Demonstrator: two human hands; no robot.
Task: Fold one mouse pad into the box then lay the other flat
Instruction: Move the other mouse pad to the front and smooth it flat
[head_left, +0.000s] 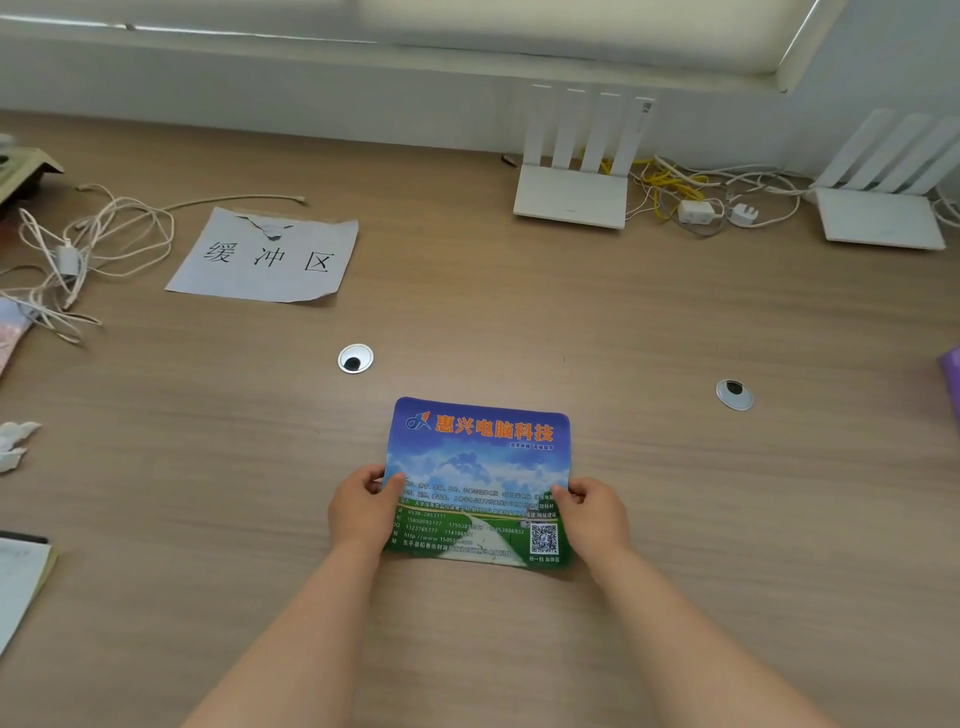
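I had the mouse pad (478, 478) pinched at its two side edges, lying flat on the desk (675, 519) with its printed face up. My left hand (361, 512) closed on the left edge, thumb on top and fingers curled under; my right hand (595, 512) gripped the right edge the same way. Just beyond the left hand sat a round cable hole (355, 358), and out past the right hand a second cable hole (734, 395). Farther off beyond the left hand lay a sheet of paper (265, 257) with three characters, beside a tangle of white cables (88, 249). Farthest from my grip, against the wall, stood two white routers (576, 195).
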